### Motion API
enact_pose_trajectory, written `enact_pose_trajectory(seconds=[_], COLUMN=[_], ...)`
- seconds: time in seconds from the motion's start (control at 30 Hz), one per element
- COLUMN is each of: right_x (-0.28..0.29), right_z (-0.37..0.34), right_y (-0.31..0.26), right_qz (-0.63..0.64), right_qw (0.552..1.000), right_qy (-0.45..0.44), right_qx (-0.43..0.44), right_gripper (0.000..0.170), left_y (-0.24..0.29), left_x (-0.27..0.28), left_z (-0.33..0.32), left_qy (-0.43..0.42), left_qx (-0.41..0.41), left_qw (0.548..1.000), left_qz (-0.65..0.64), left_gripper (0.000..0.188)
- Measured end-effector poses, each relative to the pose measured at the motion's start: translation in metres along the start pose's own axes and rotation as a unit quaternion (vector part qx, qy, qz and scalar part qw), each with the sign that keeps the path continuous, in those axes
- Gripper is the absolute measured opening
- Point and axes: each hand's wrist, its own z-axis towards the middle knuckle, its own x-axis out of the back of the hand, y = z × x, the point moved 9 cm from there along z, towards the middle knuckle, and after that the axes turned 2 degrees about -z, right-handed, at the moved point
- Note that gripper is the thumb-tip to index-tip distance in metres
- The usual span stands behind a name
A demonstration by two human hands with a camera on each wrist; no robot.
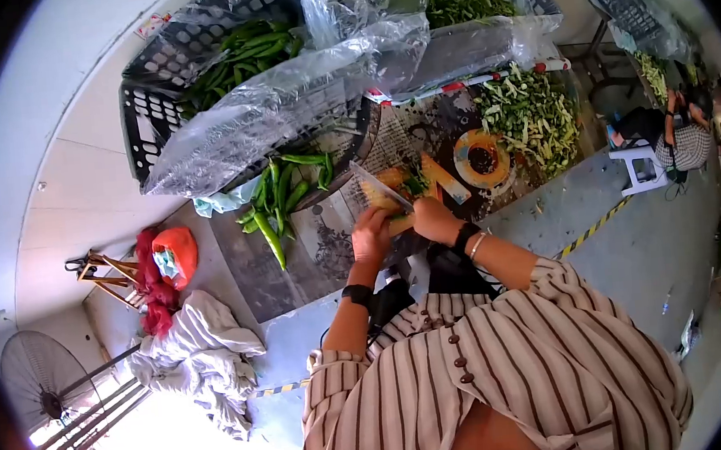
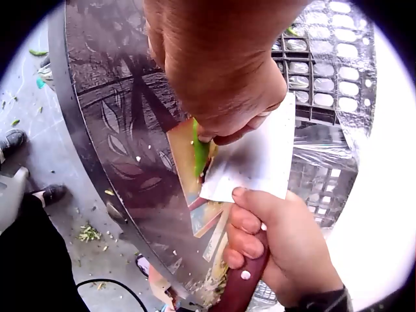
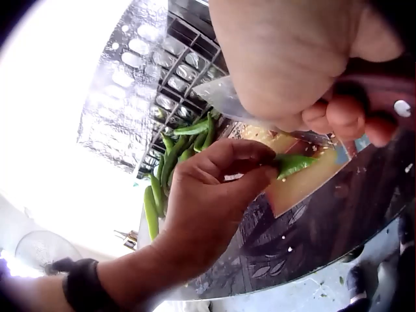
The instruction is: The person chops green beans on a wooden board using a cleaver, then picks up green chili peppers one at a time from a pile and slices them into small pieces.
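Observation:
At the near edge of the table, my left hand [image 1: 371, 234] pinches a green chili pepper [image 3: 296, 164] between thumb and fingers. The pepper lies low over a yellow printed part of the table top. My right hand [image 1: 437, 220] grips a knife [image 1: 381, 186] by its dark red handle [image 2: 246, 279], thumb against the broad blade. In the left wrist view the blade stands right beside the pepper and the left fingertips. A heap of whole green chili peppers [image 1: 271, 200] lies left of my hands. Farther right is a pile of cut pepper pieces [image 1: 531, 120].
Behind the work area stand plastic-lined black crates [image 1: 143, 137], one holding whole peppers [image 1: 247, 55], another cut pieces [image 1: 461, 0]. A person [image 1: 683, 141] sits near a white stool [image 1: 637, 168] at the far right. A fan [image 1: 44, 381] and grey cloth [image 1: 200, 346] are at left.

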Motion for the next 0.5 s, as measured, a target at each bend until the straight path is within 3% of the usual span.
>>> enact_pose_trajectory(seconds=[0.07,0.23,0.5], right_x=[0.012,0.008,0.000], right_z=[-0.016,-0.033,-0.031], right_y=[0.005,-0.001,-0.008], right_qz=[-0.002,-0.023,-0.053], right_qw=[1.000,0.995,0.989], right_qy=[0.022,-0.088,-0.133], right_qx=[-0.018,-0.043,-0.048], right_gripper=[0.021,0.018,0.017], left_y=[-0.003,-0.009,-0.009], left_x=[0.004,0.003,0.005], left_z=[-0.003,-0.006,-0.005], left_qy=[0.020,0.038,0.039], left_qx=[0.013,0.027,0.014], left_qw=[0.999,0.996,0.999], left_qz=[-0.036,-0.070,-0.019], left_gripper=[0.010,0.011,0.008])
